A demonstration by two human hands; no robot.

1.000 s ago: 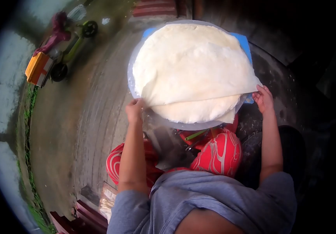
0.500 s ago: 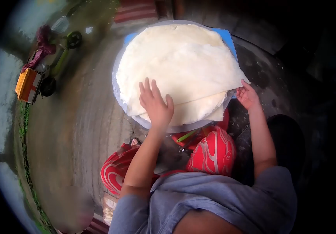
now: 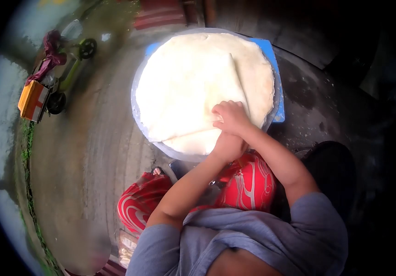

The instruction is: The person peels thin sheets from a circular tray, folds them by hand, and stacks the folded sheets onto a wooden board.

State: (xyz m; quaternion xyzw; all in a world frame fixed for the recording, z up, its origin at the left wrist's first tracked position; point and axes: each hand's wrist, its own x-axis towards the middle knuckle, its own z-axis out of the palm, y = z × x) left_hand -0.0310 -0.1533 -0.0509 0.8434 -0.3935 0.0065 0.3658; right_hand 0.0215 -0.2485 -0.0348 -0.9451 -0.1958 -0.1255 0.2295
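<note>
A wide, pale, round stack of thin dough-like sheets (image 3: 179, 87) lies on a round grey board (image 3: 136, 103). The top sheet's right part is folded inward, leaving a slanting edge and baring the sheet under it (image 3: 258, 73). My right hand (image 3: 230, 115) is closed, its bent fingers pinching the top sheet near the front of the fold. Just below it, my left hand (image 3: 229, 146) is at the stack's near edge, crossing under my right wrist. The left fingers are mostly hidden, so their grip does not show.
Under the board, blue corners (image 3: 278, 115) of a support stick out. My knees in red patterned trousers (image 3: 248, 184) are close to the board's near side. A green scooter (image 3: 71, 73) with an orange box (image 3: 31, 99) stands at the left on the wet ground.
My right hand has moved left from the far right edge, folding the top sheet's right part inward. My left hand has slid right and nearer, under my right wrist.
</note>
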